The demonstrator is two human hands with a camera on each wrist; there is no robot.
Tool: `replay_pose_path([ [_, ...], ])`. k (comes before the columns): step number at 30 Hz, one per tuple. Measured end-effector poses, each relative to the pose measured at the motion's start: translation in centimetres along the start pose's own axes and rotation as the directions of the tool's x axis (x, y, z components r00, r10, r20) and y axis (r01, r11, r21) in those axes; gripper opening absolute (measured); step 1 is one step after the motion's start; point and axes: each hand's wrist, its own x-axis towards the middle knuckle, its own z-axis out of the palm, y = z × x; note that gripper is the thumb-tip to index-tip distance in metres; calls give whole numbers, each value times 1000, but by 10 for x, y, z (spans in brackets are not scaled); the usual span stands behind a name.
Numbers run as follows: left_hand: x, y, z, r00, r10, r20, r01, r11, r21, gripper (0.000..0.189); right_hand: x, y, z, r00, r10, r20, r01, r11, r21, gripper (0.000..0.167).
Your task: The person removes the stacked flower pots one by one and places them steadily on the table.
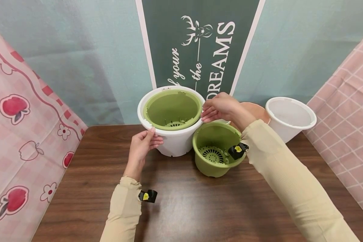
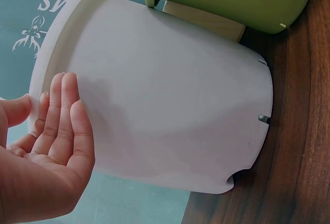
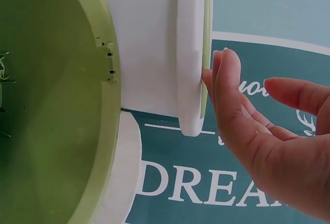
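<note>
White pot (image 1: pixel 176 144): btwn L hand (image 1: pixel 143 143) & R hand (image 1: pixel 220 107), upright on table (image 1: pixel 175 205). Looks like thin plastic, so prob. light, fairly stiff, smooth, a bit slippery; low breakage risk. Best hold: thick rim, opp. sides.

Green inner pot (image 1: pixel 173 107): nested in white pot; rim a touch proud by R fingertips. Prob. light & stiff-ish too; take by rim lip. Thin prongs at base look weakest.

L hand: rim pinched, thumb on top, fingers fairly straight under it along wall; palm faces pot, forearm coming up from below.

R hand: not gripping; fingers extended, together, tips at green rim; thumb well apart. Back of hand up, forearm angled in from R.

Front green pot (image 1: pixel 207 167): just below R hand, beside white pot.

Orange pot (image 1: pixel 257 112): behind R wrist, partly hidden.

2nd white pot (image 1: pixel 287 132): to R of R wrist, nr orange one.
</note>
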Motion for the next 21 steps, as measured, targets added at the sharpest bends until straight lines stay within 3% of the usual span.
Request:
replay_pose_path([
  [11, 1, 1, 0, 1000, -9, -8, 9, 1000, 3, 31, 3, -7, -4, 995, -62, -83, 55, 995, -88, 21],
  [21, 1, 2, 2, 1000, -10, -13, 10, 1000, -5, 31, 12, -11, -10, 989, -138, -51, 133, 987, -95, 24],
])
